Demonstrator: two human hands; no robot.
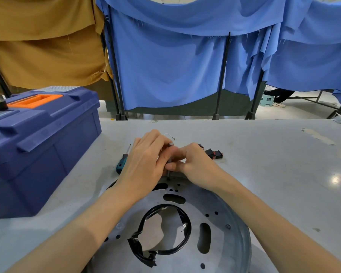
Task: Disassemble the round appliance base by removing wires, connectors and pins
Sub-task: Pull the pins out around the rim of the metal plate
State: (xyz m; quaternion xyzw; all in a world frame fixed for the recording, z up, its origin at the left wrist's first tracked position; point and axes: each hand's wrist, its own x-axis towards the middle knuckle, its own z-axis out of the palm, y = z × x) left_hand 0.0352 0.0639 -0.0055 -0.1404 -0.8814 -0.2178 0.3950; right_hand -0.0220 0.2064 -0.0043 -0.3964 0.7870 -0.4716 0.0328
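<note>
The round metal appliance base [220,205] lies on the table in front of me, with slots and small holes in its plate. Black taped wire [165,251] loops round its central opening. My left hand [146,162] and my right hand [193,162] meet over the base's far rim. Together they grip a thin upright metal tool or pin [168,174] whose tip touches the rim. Its upper end sits between my left fingers, and my right thumb and fingers pinch its shaft.
A teal-handled screwdriver [122,163] lies just left of my left hand. Black and red connectors [214,153] and a thin white wire [169,135] lie beyond my hands. A large blue toolbox [41,146] stands at the left. Blue and tan cloth screens hang behind the table.
</note>
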